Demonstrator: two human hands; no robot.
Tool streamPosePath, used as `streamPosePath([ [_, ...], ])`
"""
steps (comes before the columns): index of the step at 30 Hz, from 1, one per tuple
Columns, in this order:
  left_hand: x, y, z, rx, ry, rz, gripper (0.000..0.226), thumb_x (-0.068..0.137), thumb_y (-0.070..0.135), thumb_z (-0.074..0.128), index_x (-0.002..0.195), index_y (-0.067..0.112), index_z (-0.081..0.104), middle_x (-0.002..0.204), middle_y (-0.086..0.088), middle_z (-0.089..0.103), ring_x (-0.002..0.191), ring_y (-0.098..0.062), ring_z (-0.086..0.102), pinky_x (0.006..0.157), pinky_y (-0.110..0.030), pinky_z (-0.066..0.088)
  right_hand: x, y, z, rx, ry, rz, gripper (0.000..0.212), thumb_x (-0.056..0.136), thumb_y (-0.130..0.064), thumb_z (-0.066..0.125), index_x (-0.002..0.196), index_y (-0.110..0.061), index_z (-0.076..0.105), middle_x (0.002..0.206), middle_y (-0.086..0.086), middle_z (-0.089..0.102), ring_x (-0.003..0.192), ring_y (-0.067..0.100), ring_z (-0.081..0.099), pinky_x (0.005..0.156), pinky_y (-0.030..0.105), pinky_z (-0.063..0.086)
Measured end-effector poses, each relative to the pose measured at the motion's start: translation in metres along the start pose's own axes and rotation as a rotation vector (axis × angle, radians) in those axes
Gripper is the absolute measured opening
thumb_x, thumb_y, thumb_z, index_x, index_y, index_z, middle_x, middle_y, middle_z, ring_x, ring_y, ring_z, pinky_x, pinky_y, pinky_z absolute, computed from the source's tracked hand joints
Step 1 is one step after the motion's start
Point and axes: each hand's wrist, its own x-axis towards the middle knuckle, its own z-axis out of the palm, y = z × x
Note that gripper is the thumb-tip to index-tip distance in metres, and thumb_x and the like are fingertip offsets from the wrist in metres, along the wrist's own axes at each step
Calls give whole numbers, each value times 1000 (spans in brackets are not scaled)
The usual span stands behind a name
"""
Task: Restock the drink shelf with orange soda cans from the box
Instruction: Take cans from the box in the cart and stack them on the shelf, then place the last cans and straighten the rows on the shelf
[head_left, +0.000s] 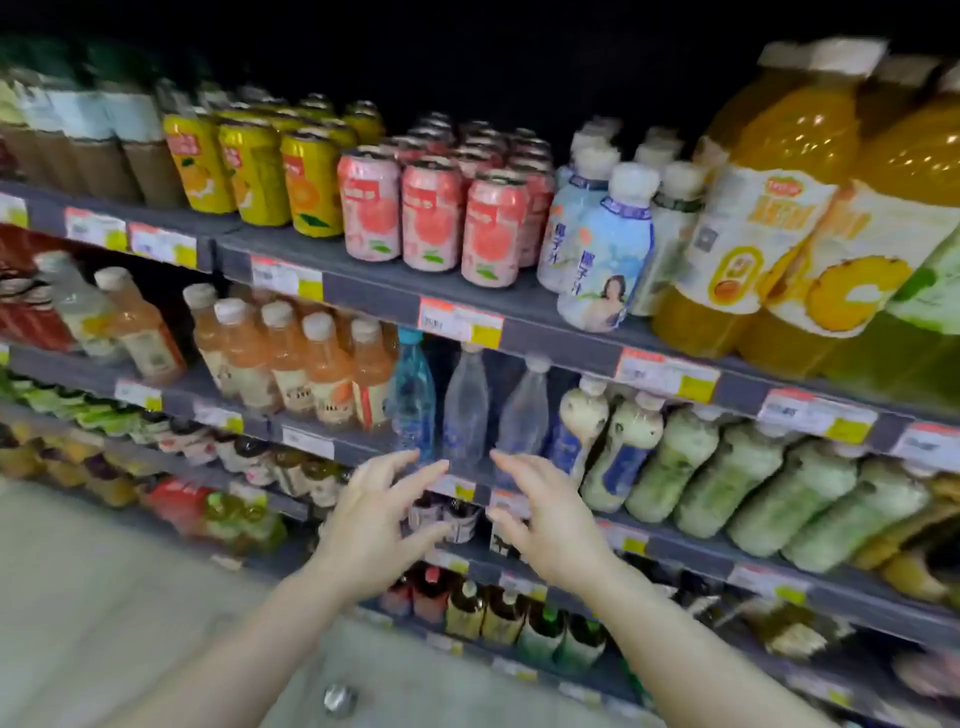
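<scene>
Nearest the camera, two bare forearms are seen reaching forward over the pale floor. The left hand and the right hand are held side by side with a gap between them, palms turned toward each other, fingers spread and only loosely bent. Nothing is held in either hand, and no can is touched.

Just beyond the fingertips, the grey shelf edge with its price tags is met, and behind it a row of clear water bottles is stood, flanked by peach-coloured juice bottles on the left and pale green drink bottles on the right.

Farther up and back, on the higher shelf, the yellow orange soda cans are found, ranked several deep beside pink cans. White bottles and large juice bottles are set to their right.

The box cannot be seen in this view, so what remains in it cannot be told. The orange row is judged well filled at its front. With both hands empty, either another can is yet to be fetched or the stocking is nearly done; which, cannot be told.
</scene>
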Motion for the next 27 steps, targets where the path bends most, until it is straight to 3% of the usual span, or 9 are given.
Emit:
streamPosePath([
  [3,-26,-37,23,-30,-12,8,63,75,61,58,133,36,53,132,-11,56,120,-31,52,101,-44,44,-8,3,56,22,13,46,64,88,-33,70,146,-27,44,147,9,46,137,26,41,111,23,23],
  [7,-55,-78,59,-27,-38,1,63,74,56,62,132,37,50,129,-13,58,118,-33,54,100,-46,45,-16,11,117,42,-5,33,66,83,-30,74,144,-26,49,143,13,50,132,31,47,113,35,33],
  [10,-81,-109,89,-23,-73,-63,59,76,55,60,129,28,61,126,-15,60,114,-33,55,98,-45,46,-20,22,158,65,-39,38,64,83,-31,73,142,-26,50,143,11,51,130,31,49,109,36,35],
  [13,-114,-136,115,-12,-95,-139,57,81,56,55,129,26,60,125,-14,59,112,-29,51,100,-36,36,-27,36,197,78,-86,21,63,85,-31,74,143,-26,50,143,10,51,131,29,49,108,40,41],
  [17,-164,-165,141,18,-71,-237,55,89,59,44,128,24,62,125,-13,60,110,-30,53,95,-36,40,-41,50,240,81,-178,32,63,88,-32,71,145,-26,46,147,10,48,134,30,46,108,42,39],
  [21,-203,-190,162,66,35,-244,51,82,45,55,128,23,56,124,-6,53,109,-27,48,95,-33,36,-46,57,287,43,-301,10,63,91,-39,66,148,-30,40,151,7,43,137,27,42,111,41,37],
  [24,-225,-224,198,57,35,-302,51,85,46,55,130,24,53,120,-15,60,109,-28,49,94,-35,38,-42,67,335,40,-367,-7,64,91,-42,64,148,-35,37,154,2,39,140,22,38,114,39,34],
  [27,-246,-268,246,52,-5,-345,53,88,53,49,127,19,60,120,-19,63,110,-30,50,96,-36,38,-34,83,398,62,-401,-5,63,88,-43,66,145,-37,40,149,6,46,135,26,46,107,39,39],
])
